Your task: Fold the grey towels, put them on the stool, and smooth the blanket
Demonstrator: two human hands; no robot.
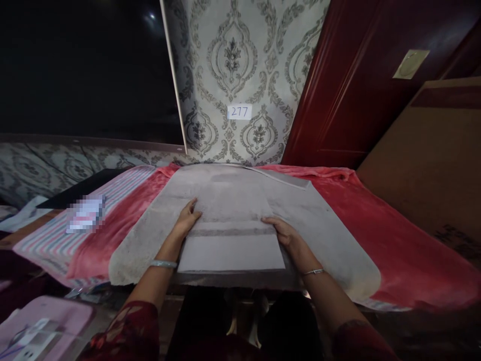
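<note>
A flat, pale rectangular sheet (231,253) lies in front of me over a grey cloth (338,245). Its near part is plain white; a darker grey band crosses it, and the far part looks thin and greyish, blending into the cloth. My left hand (186,219) grips its left edge, thumb on top and index finger pointing forward. At the right edge, my right hand (287,234) holds on with the fingers closed around the side. The undersides of both hands are hidden. Whether the sheet is paper or plastic, I cannot tell.
Red plush blankets (394,250) and a striped cloth (128,186) lie under the grey cloth. A blurred packet (85,214) rests at left. A large cardboard box (424,165) leans at right, a television (86,70) stands back left, and a pink item (63,313) sits lower left.
</note>
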